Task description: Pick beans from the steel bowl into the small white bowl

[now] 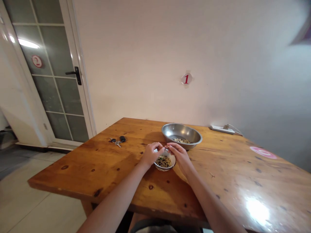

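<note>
A small white bowl point(173, 159) with a dark rim stands on the wooden table, holding a mix of pale and dark beans point(163, 161). My left hand point(153, 153) is over the bowl's left side, its thumb and fingers closed in a pinch. From the right, my right hand point(178, 152) is also pinched, its fingertips close to the left ones above the bowl's far rim. Whatever lies between the fingertips is too small to make out. Just behind the hands sits a wide steel basin point(194, 137) with similar beans point(181, 140) on its bottom.
A bunch of keys point(118, 141) lies left on the wooden table point(102, 158). Toward the back right is a white power strip point(222, 129) with a plug and cord. A round pink sticker point(263, 152) is on the right side. The wall point(136, 64) rises behind.
</note>
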Demonstrator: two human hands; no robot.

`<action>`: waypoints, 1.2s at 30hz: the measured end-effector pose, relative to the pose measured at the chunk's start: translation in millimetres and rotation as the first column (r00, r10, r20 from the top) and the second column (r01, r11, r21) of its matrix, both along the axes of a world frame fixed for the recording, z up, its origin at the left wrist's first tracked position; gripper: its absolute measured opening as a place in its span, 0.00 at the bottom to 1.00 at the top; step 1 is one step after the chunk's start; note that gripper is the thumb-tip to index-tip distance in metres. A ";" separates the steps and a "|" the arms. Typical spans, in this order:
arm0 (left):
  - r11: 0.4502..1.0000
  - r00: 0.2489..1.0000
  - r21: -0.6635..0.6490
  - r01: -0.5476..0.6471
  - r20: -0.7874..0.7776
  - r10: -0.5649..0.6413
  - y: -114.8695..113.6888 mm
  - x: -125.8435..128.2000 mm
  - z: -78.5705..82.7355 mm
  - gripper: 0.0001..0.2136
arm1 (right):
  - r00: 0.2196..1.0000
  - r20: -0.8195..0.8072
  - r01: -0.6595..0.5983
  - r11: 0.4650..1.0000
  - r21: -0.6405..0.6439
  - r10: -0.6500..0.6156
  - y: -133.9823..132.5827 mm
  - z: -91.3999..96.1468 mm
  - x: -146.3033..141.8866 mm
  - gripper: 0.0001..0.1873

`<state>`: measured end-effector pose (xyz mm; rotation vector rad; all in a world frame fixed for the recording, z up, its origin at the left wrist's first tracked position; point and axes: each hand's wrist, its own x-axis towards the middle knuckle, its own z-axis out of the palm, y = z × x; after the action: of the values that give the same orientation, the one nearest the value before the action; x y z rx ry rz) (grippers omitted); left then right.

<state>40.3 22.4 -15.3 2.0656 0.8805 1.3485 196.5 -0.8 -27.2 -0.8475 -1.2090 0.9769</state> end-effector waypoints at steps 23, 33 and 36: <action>0.989 0.992 0.115 -0.096 -0.074 0.105 -1.7 -2.0 1.6 0.08 | 0.987 0.138 0.082 0.996 0.042 -0.087 -2.6 3.6 -1.2 0.15; 0.991 0.990 0.107 -0.084 -0.108 0.095 1.1 -2.3 0.8 0.06 | 0.976 0.198 0.079 0.995 0.061 -0.090 -4.9 6.9 -3.2 0.16; 0.991 0.989 0.109 -0.076 -0.118 0.089 2.3 -4.1 0.1 0.06 | 0.971 0.210 0.095 0.992 0.082 -0.110 -4.8 5.9 -2.9 0.15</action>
<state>36.2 24.7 -15.1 2.2344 0.9765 1.3477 193.6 -5.6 -21.4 -0.9669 -1.3614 0.7677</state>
